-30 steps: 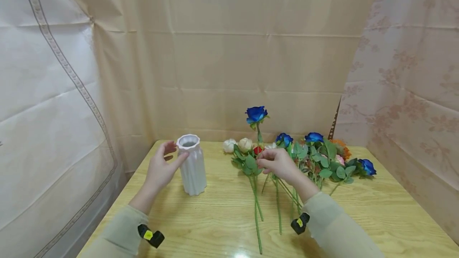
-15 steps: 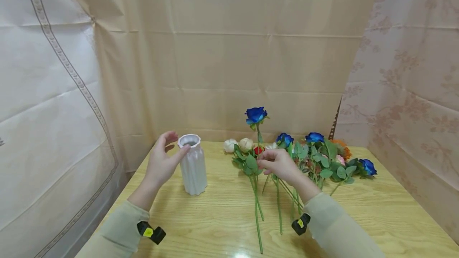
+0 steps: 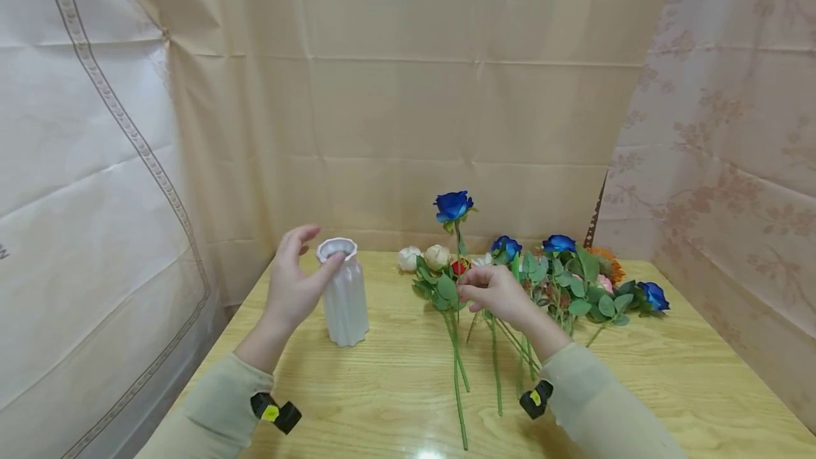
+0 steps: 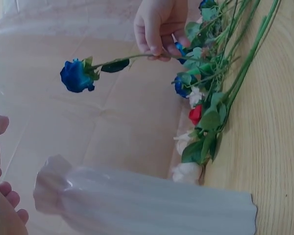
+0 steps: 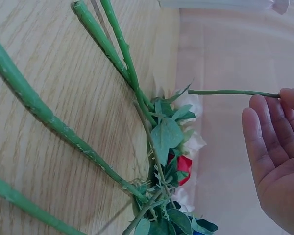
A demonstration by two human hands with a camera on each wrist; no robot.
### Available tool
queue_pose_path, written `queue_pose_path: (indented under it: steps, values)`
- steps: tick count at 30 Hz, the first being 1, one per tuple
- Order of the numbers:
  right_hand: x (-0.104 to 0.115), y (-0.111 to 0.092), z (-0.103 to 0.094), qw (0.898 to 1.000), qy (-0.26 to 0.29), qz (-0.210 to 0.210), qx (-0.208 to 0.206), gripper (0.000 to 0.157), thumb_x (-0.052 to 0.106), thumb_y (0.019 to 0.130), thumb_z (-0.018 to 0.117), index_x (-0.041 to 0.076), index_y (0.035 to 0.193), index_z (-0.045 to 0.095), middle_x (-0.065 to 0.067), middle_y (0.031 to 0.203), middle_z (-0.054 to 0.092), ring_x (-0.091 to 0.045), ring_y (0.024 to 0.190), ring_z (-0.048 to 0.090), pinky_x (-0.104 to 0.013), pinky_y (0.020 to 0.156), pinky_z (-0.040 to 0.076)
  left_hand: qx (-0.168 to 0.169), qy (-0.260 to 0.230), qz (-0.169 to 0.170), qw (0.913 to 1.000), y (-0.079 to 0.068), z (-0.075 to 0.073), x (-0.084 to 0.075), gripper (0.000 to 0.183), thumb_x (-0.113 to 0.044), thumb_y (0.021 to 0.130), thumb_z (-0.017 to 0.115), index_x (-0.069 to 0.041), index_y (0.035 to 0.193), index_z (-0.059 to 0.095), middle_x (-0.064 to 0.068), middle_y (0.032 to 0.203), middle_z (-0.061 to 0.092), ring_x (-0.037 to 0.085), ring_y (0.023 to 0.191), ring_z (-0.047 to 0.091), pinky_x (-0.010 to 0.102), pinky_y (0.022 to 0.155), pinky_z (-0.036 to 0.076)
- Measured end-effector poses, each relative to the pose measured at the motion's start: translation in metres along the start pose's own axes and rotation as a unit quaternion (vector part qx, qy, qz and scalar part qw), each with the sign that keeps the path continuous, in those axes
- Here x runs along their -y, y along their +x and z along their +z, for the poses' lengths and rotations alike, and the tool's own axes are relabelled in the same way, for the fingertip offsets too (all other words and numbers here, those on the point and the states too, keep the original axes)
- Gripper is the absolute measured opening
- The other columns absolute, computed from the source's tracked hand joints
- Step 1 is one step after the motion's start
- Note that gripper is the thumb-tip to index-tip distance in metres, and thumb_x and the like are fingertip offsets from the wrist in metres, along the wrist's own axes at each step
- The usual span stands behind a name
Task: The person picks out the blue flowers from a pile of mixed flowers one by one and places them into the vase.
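A white ribbed vase (image 3: 346, 307) stands upright at the left of the table. Beside its mouth is my left hand (image 3: 290, 292), fingers spread and relaxed, the thumb overlapping the rim in the head view. In the left wrist view the vase (image 4: 152, 200) lies across the bottom, with part of the left hand (image 4: 2, 191) at the edge. My right hand (image 3: 497, 296) pinches the stem of a blue rose (image 3: 453, 206) between thumb and fingers, bloom up. The right wrist view shows the lower stem (image 5: 230, 92) jutting out below the pinch, its cut end above the flowers.
More artificial flowers lie on the wooden table (image 3: 395, 388): cream blooms (image 3: 436, 257), a red one (image 3: 458, 268), several blue roses (image 3: 653, 297) and an orange flower (image 3: 605, 265). Their green stems (image 3: 460, 402) point toward the front edge. Curtains (image 3: 395, 112) hang behind and at both sides.
My left hand has risen slightly, its fingers lifting away from the vase's rim. My right hand stays nearly still with the blue rose, whose bloom shifts a little to the left.
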State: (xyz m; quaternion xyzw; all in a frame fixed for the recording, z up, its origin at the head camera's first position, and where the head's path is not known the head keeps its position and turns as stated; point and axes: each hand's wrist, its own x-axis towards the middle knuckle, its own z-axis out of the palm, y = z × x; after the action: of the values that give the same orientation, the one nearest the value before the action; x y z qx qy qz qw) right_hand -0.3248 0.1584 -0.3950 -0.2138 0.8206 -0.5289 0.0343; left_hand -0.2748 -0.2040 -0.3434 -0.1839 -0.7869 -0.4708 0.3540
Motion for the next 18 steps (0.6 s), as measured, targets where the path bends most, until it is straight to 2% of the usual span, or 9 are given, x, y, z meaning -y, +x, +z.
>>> queue_pose_path:
  steps: [4,11,14,18]
  values:
    - [0.000,0.000,0.001,1.000,-0.002,0.005,0.000,0.012,0.016,0.101,0.067,0.007,0.104,0.074,-0.011,0.093,0.072,-0.025,0.087,0.070,-0.057,0.078,0.058,0.002,-0.002,0.022,0.9998,-0.002,0.005,-0.005,0.057,-0.014,0.085,0.083,0.002,0.133,0.057,0.016,0.136,0.055,0.029,0.125,0.051,0.049,0.102,0.041]
    - [0.000,-0.001,0.002,1.000,-0.002,0.008,0.005,0.013,0.017,0.101,0.066,0.007,0.106,0.074,-0.017,0.098,0.072,-0.025,0.089,0.070,-0.052,0.077,0.060,0.019,-0.021,0.044,0.9986,-0.005,0.017,-0.014,0.061,-0.013,0.083,0.084,0.002,0.135,0.055,0.017,0.134,0.055,0.041,0.120,0.052,0.053,0.101,0.041]
    - [0.001,-0.002,0.003,1.000,-0.003,0.008,0.006,0.013,0.017,0.101,0.067,0.007,0.105,0.074,-0.014,0.097,0.072,-0.025,0.089,0.070,-0.053,0.077,0.060,0.033,-0.024,0.053,0.9978,-0.007,0.023,-0.018,0.063,-0.016,0.084,0.084,0.000,0.137,0.054,0.014,0.136,0.054,0.040,0.124,0.051,0.054,0.103,0.041]
    - [0.000,-0.002,0.003,1.000,-0.005,0.004,0.006,0.014,0.018,0.100,0.067,0.007,0.105,0.074,-0.013,0.097,0.072,-0.024,0.088,0.070,-0.054,0.077,0.060,0.057,-0.023,0.054,0.9966,-0.009,0.031,-0.024,0.067,-0.021,0.086,0.082,-0.003,0.143,0.051,0.011,0.143,0.052,0.031,0.131,0.048,0.054,0.109,0.038]
